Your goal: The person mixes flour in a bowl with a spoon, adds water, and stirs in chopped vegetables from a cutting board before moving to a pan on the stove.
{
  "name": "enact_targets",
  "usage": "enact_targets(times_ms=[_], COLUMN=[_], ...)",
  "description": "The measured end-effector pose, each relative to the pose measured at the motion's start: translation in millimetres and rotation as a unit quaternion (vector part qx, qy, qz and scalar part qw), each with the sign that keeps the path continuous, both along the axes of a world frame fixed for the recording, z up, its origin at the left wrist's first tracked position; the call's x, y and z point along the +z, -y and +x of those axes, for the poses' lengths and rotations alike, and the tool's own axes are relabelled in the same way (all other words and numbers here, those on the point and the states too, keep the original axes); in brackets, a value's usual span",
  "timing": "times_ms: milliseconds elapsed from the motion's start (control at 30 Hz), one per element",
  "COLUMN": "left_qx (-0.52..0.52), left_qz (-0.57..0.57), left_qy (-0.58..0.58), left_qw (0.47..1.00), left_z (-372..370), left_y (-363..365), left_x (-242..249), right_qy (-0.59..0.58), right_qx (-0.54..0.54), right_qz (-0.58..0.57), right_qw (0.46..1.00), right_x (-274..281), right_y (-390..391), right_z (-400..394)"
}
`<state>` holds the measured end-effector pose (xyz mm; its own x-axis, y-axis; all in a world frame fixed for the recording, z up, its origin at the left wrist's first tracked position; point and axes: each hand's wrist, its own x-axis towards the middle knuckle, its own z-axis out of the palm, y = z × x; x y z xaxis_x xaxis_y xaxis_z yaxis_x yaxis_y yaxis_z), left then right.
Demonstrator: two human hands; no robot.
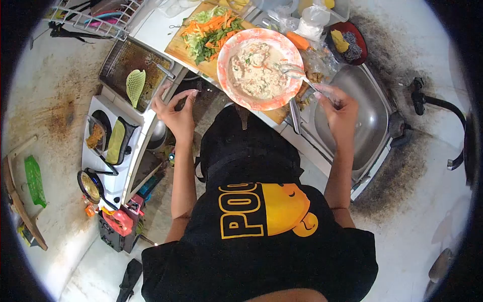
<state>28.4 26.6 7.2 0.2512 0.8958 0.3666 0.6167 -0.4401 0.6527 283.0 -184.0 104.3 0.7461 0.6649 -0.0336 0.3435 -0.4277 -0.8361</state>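
Note:
My right hand [341, 109] grips the handle of a metal spoon [294, 71], whose bowl rests in a creamy, lumpy mixture [256, 70] with orange and green bits. The mixture sits in a red-and-white bowl [227, 93] near the counter's front edge, partly over a wooden cutting board [176, 48]. Held in the air left of the bowl, my left hand [175, 115] has its fingers apart and nothing visible in them. Shredded carrot and greens [211, 35] are piled on the board. What looks like a knife handle [295, 116] sticks out below the bowl.
A steel sink [347, 126] with a black faucet [443, 103] is at right. Bags, a carrot [298, 41] and a dark red dish [359, 50] stand behind it. At left are a tray [118, 63], a green slotted turner [135, 86] and a stove [108, 176] with pans.

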Motion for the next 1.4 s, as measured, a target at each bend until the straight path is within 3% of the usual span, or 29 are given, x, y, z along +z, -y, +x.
enact_targets(times_ms=[100, 233, 300, 400, 433, 533, 600, 633, 700, 733, 800, 933, 1033, 1200, 1333, 1400], left_qx=[0.033, 0.059, 0.083, 0.025, 0.019, 0.037, 0.028, 0.028, 0.035, 0.036, -0.003, -0.027, -0.044, -0.041, -0.007, -0.008], left_qz=[-0.035, -0.076, -0.102, -0.238, -0.226, -0.285, -0.372, -0.373, -0.471, -0.472, -0.51, -0.513, -0.522, -0.548, -0.564, -0.558], left_qy=[-0.014, -0.06, -0.067, 0.028, -0.027, 0.055, 0.141, 0.141, 0.2, 0.2, 0.294, 0.297, 0.385, 0.414, 0.383, 0.403], left_qw=[0.999, 0.994, 0.989, 0.971, 0.974, 0.956, 0.917, 0.916, 0.858, 0.858, 0.809, 0.805, 0.759, 0.725, 0.732, 0.725], left_z=[-3.5, 0.3, 7.3, 17.8, 27.2, 40.2, 42.4, 43.6, 43.5, 42.2, 43.8, 45.5, 48.8, 42.7, 39.7, 38.5], left_y=[-1.6, -2.2, -3.2, -11.1, -9.4, -17.9, -18.0, -16.8, -14.0, -14.9, -19.1, -20.5, -12.7, -8.9, -14.7, -13.7], left_x=[-17.1, -35.3, -48.2, -84.3, -73.1, -106.7, -107.9, -105.5, -101.6, -107.4, -119.9, -133.1, -133.8, -119.7, -119.8, -124.8], right_qy=[-0.004, 0.019, 0.129, 0.111, 0.111, 0.133, 0.1, 0.1, 0.107, 0.107, 0.048, 0.048, 0.016, 0.186, 0.178, 0.24], right_qx=[0.048, 0.178, 0.223, 0.225, 0.228, 0.233, 0.236, 0.236, 0.247, 0.248, 0.199, 0.249, 0.213, 0.165, 0.141, 0.124], right_qz=[-0.098, -0.086, -0.177, -0.149, -0.149, -0.164, -0.094, -0.095, -0.127, -0.128, -0.105, -0.118, -0.08, -0.114, -0.139, -0.17], right_qw=[0.994, 0.98, 0.95, 0.956, 0.956, 0.949, 0.962, 0.962, 0.955, 0.954, 0.973, 0.96, 0.974, 0.962, 0.964, 0.948], right_x=[11.4, 14.4, -1.1, -6.9, -6.1, -5.6, -11.4, -10.8, -7.9, -11.6, -18.0, -18.8, -17.4, -0.6, 17.8, 23.8], right_y=[-7.2, -23.4, -35.6, -57.6, -63.2, -76.0, -80.9, -83.0, -88.1, -89.8, -91.6, -90.9, -88.7, -90.5, -94.0, -95.0], right_z=[10.3, 1.6, -4.7, -0.7, 2.2, 15.0, 24.8, 28.8, 35.3, 40.3, 53.6, 77.7, 80.3, 78.0, 66.0, 59.8])
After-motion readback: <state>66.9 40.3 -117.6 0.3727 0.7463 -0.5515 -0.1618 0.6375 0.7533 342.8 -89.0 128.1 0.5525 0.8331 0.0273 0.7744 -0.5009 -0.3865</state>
